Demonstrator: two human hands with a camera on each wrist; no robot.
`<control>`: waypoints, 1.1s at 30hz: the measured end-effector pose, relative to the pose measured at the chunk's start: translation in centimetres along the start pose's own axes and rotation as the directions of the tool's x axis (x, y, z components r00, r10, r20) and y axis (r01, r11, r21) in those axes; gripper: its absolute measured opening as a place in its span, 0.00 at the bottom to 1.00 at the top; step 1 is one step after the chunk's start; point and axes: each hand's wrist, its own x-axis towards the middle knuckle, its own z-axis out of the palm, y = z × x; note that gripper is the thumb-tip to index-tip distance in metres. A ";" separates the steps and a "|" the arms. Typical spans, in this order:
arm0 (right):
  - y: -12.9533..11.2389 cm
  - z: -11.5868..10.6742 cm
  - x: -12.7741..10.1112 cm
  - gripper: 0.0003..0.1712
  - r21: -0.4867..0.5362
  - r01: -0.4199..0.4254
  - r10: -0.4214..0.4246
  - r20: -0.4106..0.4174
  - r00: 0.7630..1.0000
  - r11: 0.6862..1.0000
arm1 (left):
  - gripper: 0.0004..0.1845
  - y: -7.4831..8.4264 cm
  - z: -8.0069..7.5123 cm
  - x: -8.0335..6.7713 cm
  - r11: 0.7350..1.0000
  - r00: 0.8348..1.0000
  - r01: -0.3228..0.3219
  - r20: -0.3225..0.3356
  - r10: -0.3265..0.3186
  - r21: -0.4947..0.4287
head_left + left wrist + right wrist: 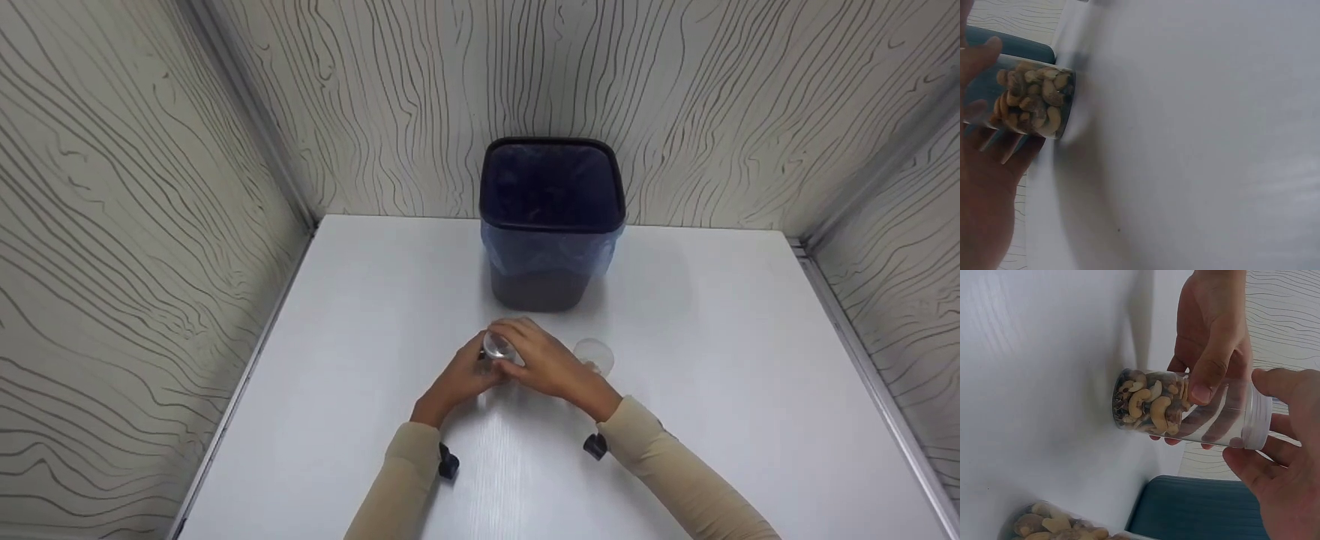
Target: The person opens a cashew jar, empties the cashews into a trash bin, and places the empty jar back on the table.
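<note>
A clear jar [1148, 402] is partly filled with cashews and other mixed nuts. My left hand [459, 376] wraps its fingers and thumb around the jar's body. Up at the top, my right hand [546, 363] grips the clear screw lid [1258, 417] between thumb and fingers. The lid sits on the jar's mouth. Whether the jar's base touches the table cannot be told. A second clear jar [595, 354] of nuts stands beside my right wrist, partly hidden by it in the head view; its nuts [1055, 524] show in the right wrist view.
A dark bin [536, 289] with a blue bag liner [551, 251] stands behind the hands, by the back wall. The white table [360, 300] is bounded by wood-patterned panels [405, 112] at the back and sides.
</note>
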 end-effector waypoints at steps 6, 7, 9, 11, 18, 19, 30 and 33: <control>0.0 0.1 0.1 0.31 -0.001 -0.021 0.021 -0.005 1.000 1.000 | 0.39 0.3 0.0 -0.2 0.999 0.999 0.032 0.020 -0.031 -0.030; 0.0 0.1 0.1 0.31 0.000 -0.027 0.027 -0.001 1.000 1.000 | 0.39 0.3 0.1 -0.2 0.999 0.999 0.039 0.022 -0.038 -0.036; 0.1 0.2 0.1 0.31 0.002 -0.031 0.031 0.001 1.000 1.000 | 0.38 0.3 0.1 -0.2 0.998 0.999 0.047 0.023 -0.046 -0.035; 0.1 0.2 0.2 0.31 0.002 -0.027 0.027 -0.005 1.000 1.000 | 0.39 0.3 0.2 -0.2 0.999 0.999 0.045 0.019 -0.044 -0.028; 0.1 0.2 0.1 0.31 -0.009 0.030 -0.030 -0.063 0.998 1.000 | 0.39 0.2 0.2 -0.2 1.000 1.000 0.024 0.015 -0.023 -0.019; 0.1 0.2 0.1 0.31 -0.011 0.034 -0.034 -0.065 0.997 0.999 | 0.39 0.2 0.2 -0.2 1.000 1.000 0.020 0.015 -0.019 -0.014; 0.1 0.0 0.0 0.31 -0.001 0.011 -0.011 -0.028 1.000 1.000 | 0.39 0.4 0.4 -0.1 1.000 1.000 0.008 0.008 -0.008 -0.008; 0.1 0.0 0.0 0.32 -0.003 0.023 -0.023 -0.041 0.999 1.000 | 0.41 0.5 0.4 -0.2 1.000 1.000 0.023 0.013 -0.023 -0.001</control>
